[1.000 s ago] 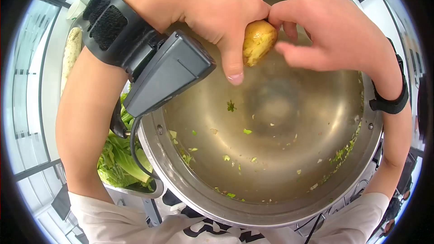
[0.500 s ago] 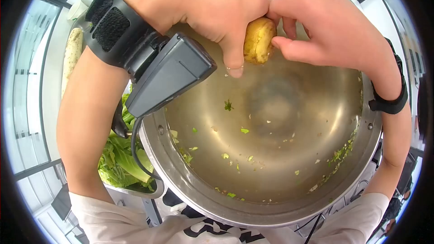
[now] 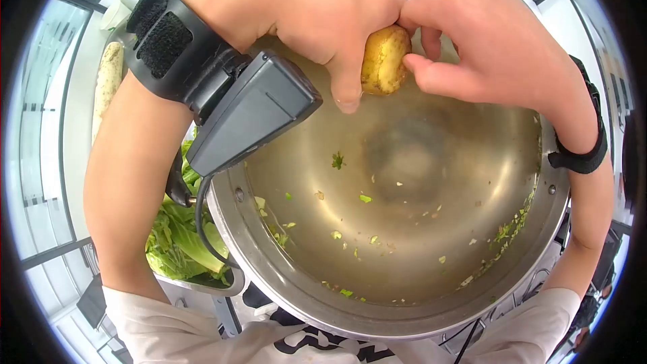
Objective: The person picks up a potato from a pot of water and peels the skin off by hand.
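A yellow-brown potato [image 3: 386, 61] is held over the far part of a large metal pot [image 3: 232, 219] with water in it. Its skin looks uneven, with a paler strip along one side. My left hand [image 3: 330, 20] is closed around the potato, thumb on its near left side. From the right, my right hand [image 3: 472, 44] pinches at the potato's edge with thumb and index finger; the exact contact of the fingertips is partly hidden. Green leaf bits [image 3: 338, 160] and pale scraps float or lie in the water.
Leafy greens [image 3: 185, 243] lie in a metal container left of the pot, beside the pot's dark handle [image 3: 178, 178]. A long white radish [image 3: 108, 84] rests farther left. A black wrist device [image 3: 256, 118] with a cable sits on my left forearm, and a dark strap [image 3: 586, 152] circles my right wrist.
The potato and my left thumb have shifted very slightly to the left and up. My right thumb stays against the potato, and the floating bits have drifted a little.
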`<state>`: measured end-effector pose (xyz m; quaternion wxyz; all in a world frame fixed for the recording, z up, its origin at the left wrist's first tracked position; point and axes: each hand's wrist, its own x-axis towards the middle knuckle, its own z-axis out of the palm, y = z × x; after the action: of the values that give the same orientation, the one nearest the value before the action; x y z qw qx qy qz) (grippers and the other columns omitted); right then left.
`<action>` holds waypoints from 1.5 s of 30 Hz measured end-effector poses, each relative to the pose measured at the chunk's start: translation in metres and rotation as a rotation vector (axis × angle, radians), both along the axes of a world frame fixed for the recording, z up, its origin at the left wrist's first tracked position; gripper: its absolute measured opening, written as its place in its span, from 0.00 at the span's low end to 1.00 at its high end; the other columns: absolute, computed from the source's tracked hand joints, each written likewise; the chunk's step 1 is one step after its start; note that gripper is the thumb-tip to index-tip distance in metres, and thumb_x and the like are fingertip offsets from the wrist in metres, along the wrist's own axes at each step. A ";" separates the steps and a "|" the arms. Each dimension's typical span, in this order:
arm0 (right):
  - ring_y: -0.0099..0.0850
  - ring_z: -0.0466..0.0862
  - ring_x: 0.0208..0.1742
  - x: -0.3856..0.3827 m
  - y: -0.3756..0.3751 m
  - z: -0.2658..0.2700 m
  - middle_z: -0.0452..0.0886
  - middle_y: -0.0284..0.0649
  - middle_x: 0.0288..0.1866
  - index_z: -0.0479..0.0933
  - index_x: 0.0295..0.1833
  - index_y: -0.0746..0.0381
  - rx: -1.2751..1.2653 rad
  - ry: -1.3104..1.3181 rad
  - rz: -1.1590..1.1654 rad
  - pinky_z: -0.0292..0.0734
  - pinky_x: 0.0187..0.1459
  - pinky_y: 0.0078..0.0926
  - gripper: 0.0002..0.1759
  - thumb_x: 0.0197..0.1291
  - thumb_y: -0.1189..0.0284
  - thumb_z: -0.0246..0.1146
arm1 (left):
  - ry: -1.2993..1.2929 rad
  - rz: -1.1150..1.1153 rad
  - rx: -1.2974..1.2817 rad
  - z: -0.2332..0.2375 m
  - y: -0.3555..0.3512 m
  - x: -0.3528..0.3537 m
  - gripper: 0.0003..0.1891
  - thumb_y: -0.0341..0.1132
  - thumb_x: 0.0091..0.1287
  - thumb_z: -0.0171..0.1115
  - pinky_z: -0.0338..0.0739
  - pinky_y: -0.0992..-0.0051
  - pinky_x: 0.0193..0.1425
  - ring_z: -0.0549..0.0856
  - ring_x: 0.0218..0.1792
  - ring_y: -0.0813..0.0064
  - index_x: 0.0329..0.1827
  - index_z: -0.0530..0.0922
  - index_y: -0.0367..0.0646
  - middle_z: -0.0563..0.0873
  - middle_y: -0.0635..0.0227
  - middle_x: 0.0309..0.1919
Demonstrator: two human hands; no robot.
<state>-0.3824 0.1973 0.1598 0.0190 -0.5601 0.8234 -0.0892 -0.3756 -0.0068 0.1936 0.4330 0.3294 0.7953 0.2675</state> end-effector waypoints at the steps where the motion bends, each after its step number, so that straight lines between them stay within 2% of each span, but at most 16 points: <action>1: 0.41 0.77 0.21 -0.001 0.000 0.000 0.80 0.39 0.20 0.83 0.37 0.64 0.006 0.002 -0.014 0.71 0.27 0.36 0.13 0.49 0.66 0.69 | 0.113 -0.054 0.013 0.000 -0.002 0.011 0.35 0.34 0.52 0.80 0.80 0.69 0.53 0.86 0.47 0.62 0.64 0.75 0.37 0.88 0.56 0.45; 6: 0.44 0.85 0.22 -0.005 -0.019 0.055 0.83 0.42 0.20 0.82 0.36 0.67 0.379 -0.303 -0.012 0.80 0.28 0.36 0.26 0.63 0.51 0.68 | 0.005 -0.004 -0.010 0.007 0.004 0.001 0.35 0.35 0.53 0.80 0.80 0.69 0.52 0.86 0.46 0.62 0.64 0.75 0.37 0.88 0.56 0.45; 7: 0.44 0.85 0.22 0.006 -0.018 0.055 0.83 0.42 0.20 0.82 0.35 0.67 0.354 -0.235 -0.032 0.80 0.28 0.36 0.25 0.63 0.51 0.68 | 0.145 -0.022 0.030 0.004 -0.001 0.017 0.35 0.36 0.53 0.80 0.80 0.69 0.52 0.86 0.46 0.62 0.64 0.75 0.37 0.88 0.56 0.44; 9: 0.44 0.83 0.22 0.011 -0.014 0.041 0.82 0.42 0.20 0.82 0.35 0.66 0.218 -0.093 -0.037 0.77 0.29 0.37 0.19 0.57 0.58 0.68 | 0.166 -0.021 0.024 0.000 -0.001 0.018 0.35 0.36 0.53 0.79 0.80 0.69 0.52 0.86 0.46 0.62 0.65 0.75 0.37 0.88 0.56 0.44; 11: 0.43 0.78 0.22 0.008 -0.004 0.008 0.80 0.40 0.20 0.82 0.35 0.64 0.000 0.056 -0.004 0.72 0.29 0.38 0.10 0.47 0.71 0.67 | 0.030 0.000 -0.038 -0.001 0.000 -0.002 0.35 0.36 0.53 0.79 0.80 0.69 0.52 0.86 0.45 0.62 0.65 0.75 0.37 0.88 0.56 0.44; 15: 0.45 0.84 0.22 0.016 -0.010 0.045 0.82 0.43 0.19 0.82 0.35 0.68 0.169 -0.075 -0.007 0.80 0.28 0.37 0.25 0.61 0.52 0.69 | 0.229 -0.038 0.000 0.000 -0.003 0.021 0.34 0.37 0.53 0.80 0.80 0.69 0.52 0.86 0.45 0.62 0.63 0.76 0.36 0.88 0.55 0.43; 19: 0.46 0.84 0.22 0.012 -0.010 0.041 0.82 0.43 0.19 0.82 0.34 0.68 0.190 -0.106 0.002 0.79 0.28 0.38 0.24 0.61 0.53 0.69 | 0.324 -0.046 0.051 -0.001 -0.004 0.026 0.33 0.37 0.53 0.80 0.80 0.69 0.51 0.86 0.44 0.62 0.61 0.77 0.36 0.89 0.55 0.43; 22: 0.46 0.84 0.22 0.015 -0.013 0.041 0.82 0.44 0.19 0.82 0.33 0.68 0.259 -0.033 -0.029 0.79 0.28 0.38 0.24 0.60 0.53 0.69 | 0.119 -0.025 -0.052 -0.005 0.004 0.006 0.32 0.37 0.53 0.79 0.80 0.68 0.51 0.86 0.45 0.62 0.61 0.77 0.36 0.89 0.55 0.43; 27: 0.46 0.83 0.22 0.013 -0.015 0.043 0.81 0.43 0.19 0.81 0.31 0.68 0.283 -0.064 -0.046 0.79 0.28 0.38 0.24 0.60 0.54 0.69 | 0.153 -0.026 -0.012 -0.006 -0.004 0.013 0.32 0.36 0.55 0.78 0.80 0.69 0.51 0.86 0.45 0.63 0.62 0.75 0.35 0.89 0.56 0.43; 31: 0.46 0.83 0.22 0.011 -0.012 0.044 0.81 0.43 0.19 0.81 0.31 0.67 0.227 -0.094 0.008 0.79 0.29 0.39 0.23 0.60 0.55 0.68 | 0.100 0.149 -0.229 0.013 0.023 0.018 0.32 0.37 0.55 0.78 0.80 0.69 0.50 0.85 0.43 0.64 0.62 0.75 0.35 0.88 0.57 0.42; 33: 0.46 0.83 0.22 0.012 -0.015 0.043 0.81 0.43 0.19 0.81 0.31 0.67 0.283 -0.094 -0.035 0.79 0.29 0.38 0.23 0.60 0.54 0.68 | 0.040 0.158 -0.205 0.014 0.023 0.016 0.33 0.37 0.55 0.78 0.80 0.70 0.49 0.85 0.43 0.64 0.63 0.74 0.35 0.88 0.58 0.42; 36: 0.46 0.83 0.22 0.016 -0.016 0.037 0.81 0.43 0.19 0.81 0.30 0.67 0.289 -0.037 -0.066 0.79 0.28 0.38 0.24 0.60 0.54 0.69 | 0.013 -0.013 0.024 0.000 0.000 0.007 0.34 0.37 0.55 0.78 0.80 0.70 0.49 0.85 0.43 0.64 0.64 0.73 0.35 0.88 0.58 0.43; 37: 0.46 0.83 0.22 0.015 -0.010 0.034 0.81 0.43 0.19 0.81 0.30 0.67 0.234 -0.023 -0.028 0.79 0.28 0.38 0.24 0.60 0.54 0.69 | 0.134 -0.060 0.023 -0.001 -0.004 0.017 0.35 0.37 0.55 0.78 0.80 0.70 0.49 0.85 0.43 0.64 0.65 0.73 0.35 0.88 0.58 0.43; 39: 0.46 0.83 0.22 0.016 -0.008 0.034 0.81 0.43 0.19 0.81 0.30 0.67 0.185 -0.018 0.009 0.79 0.28 0.38 0.23 0.59 0.54 0.69 | 0.098 -0.060 -0.005 -0.001 -0.004 0.015 0.35 0.37 0.55 0.78 0.80 0.70 0.49 0.85 0.43 0.64 0.64 0.73 0.35 0.88 0.58 0.42; 42: 0.45 0.84 0.22 0.016 -0.012 0.045 0.82 0.43 0.19 0.81 0.30 0.67 0.225 -0.039 0.011 0.79 0.28 0.38 0.22 0.59 0.56 0.69 | -0.112 0.101 -0.123 0.001 0.009 -0.005 0.33 0.37 0.55 0.78 0.80 0.70 0.48 0.85 0.42 0.65 0.62 0.75 0.35 0.88 0.58 0.41; 45: 0.45 0.84 0.22 0.010 -0.010 0.040 0.82 0.43 0.19 0.81 0.30 0.67 0.241 -0.025 0.014 0.79 0.29 0.38 0.22 0.59 0.55 0.70 | 0.021 0.149 -0.203 0.012 0.021 0.013 0.31 0.38 0.54 0.79 0.80 0.70 0.48 0.86 0.42 0.65 0.59 0.77 0.34 0.88 0.59 0.40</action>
<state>-0.3719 0.1869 0.1996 0.0970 -0.5585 0.8238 0.0036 -0.3631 0.0145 0.2053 0.4349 0.2266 0.8449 0.2135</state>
